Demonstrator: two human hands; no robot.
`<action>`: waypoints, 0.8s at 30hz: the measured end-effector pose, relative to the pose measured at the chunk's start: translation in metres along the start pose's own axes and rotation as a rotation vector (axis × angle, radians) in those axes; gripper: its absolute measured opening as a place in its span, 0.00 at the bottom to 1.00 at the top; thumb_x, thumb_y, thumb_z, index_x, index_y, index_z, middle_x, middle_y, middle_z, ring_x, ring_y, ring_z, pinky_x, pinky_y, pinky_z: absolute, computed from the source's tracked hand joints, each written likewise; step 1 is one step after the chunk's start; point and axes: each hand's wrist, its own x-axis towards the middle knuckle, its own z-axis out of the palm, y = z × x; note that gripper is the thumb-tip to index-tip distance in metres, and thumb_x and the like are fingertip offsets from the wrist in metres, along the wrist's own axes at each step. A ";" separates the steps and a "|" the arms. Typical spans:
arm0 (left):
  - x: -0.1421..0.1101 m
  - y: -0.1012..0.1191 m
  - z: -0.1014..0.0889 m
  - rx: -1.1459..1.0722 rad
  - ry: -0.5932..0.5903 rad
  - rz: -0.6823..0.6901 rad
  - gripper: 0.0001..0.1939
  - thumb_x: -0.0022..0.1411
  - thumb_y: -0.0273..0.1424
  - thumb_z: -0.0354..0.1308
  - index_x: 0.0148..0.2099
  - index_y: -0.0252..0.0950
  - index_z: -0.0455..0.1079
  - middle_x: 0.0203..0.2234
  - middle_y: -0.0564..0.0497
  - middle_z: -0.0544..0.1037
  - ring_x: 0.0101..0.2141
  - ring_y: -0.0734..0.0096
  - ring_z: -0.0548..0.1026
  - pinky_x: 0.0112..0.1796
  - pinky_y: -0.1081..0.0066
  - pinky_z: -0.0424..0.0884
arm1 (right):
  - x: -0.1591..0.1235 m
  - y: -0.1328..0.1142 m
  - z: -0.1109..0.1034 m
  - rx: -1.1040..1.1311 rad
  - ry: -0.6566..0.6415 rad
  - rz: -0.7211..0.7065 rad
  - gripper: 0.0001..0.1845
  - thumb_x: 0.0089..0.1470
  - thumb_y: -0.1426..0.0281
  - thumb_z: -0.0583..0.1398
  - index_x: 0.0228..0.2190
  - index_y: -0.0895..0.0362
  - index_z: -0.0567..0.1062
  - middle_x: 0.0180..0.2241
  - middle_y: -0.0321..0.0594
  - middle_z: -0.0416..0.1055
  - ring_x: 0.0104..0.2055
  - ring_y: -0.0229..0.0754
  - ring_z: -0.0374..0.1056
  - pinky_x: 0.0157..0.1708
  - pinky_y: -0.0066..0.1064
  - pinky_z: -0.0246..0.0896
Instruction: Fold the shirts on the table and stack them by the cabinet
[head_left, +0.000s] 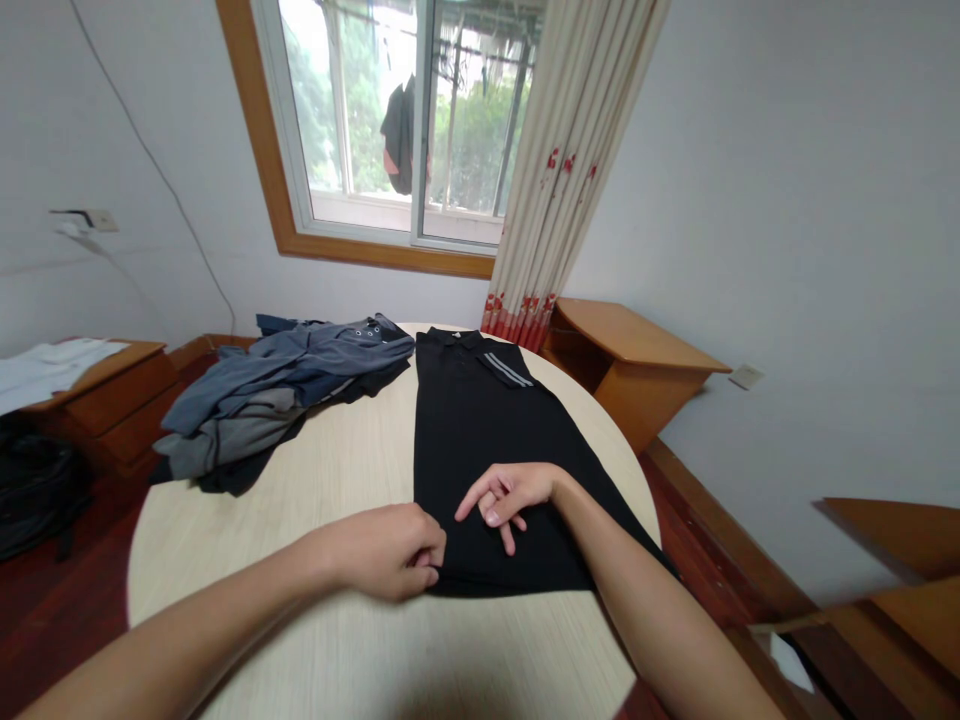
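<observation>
Near the table's (345,480) front edge, the fisted left hand (397,548) is overlapping the black shirt (480,425), grip unclear; the half-spread right hand (525,488) is holding nothing.

The black shirt (487,430) is smooth, matt cloth; the heap of clothes (277,375) at far left is rumpled fabric. The bench (352,455) has smooth wood grain. The far-right cabinet (645,340) is lightly glossy wood.

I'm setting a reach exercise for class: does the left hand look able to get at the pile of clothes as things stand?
Probably yes, with a forward stretch: only tabletop shows between the curled left hand and the pile of clothes, though whether it grips the black shirt is unclear.
</observation>
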 end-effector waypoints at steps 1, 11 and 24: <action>0.000 -0.001 -0.001 -0.028 -0.014 -0.001 0.05 0.54 0.23 0.57 0.29 0.38 0.68 0.25 0.55 0.74 0.24 0.75 0.68 0.26 0.74 0.60 | 0.000 -0.001 0.001 -0.005 -0.016 0.007 0.37 0.49 0.55 0.71 0.55 0.61 0.73 0.29 0.32 0.73 0.29 0.39 0.79 0.19 0.16 0.61; -0.003 -0.002 -0.001 -0.252 -0.027 0.087 0.02 0.55 0.24 0.62 0.30 0.35 0.75 0.23 0.55 0.74 0.23 0.78 0.69 0.25 0.78 0.62 | -0.003 0.003 -0.004 0.043 -0.127 -0.040 0.36 0.48 0.55 0.71 0.51 0.65 0.74 0.29 0.38 0.78 0.26 0.40 0.78 0.16 0.17 0.58; 0.031 -0.076 0.019 0.179 0.335 -0.093 0.34 0.68 0.51 0.50 0.68 0.38 0.60 0.69 0.40 0.57 0.68 0.50 0.54 0.64 0.45 0.49 | 0.018 0.017 -0.016 -0.404 0.917 -0.306 0.17 0.55 0.58 0.64 0.36 0.62 0.78 0.17 0.29 0.65 0.18 0.32 0.59 0.20 0.24 0.53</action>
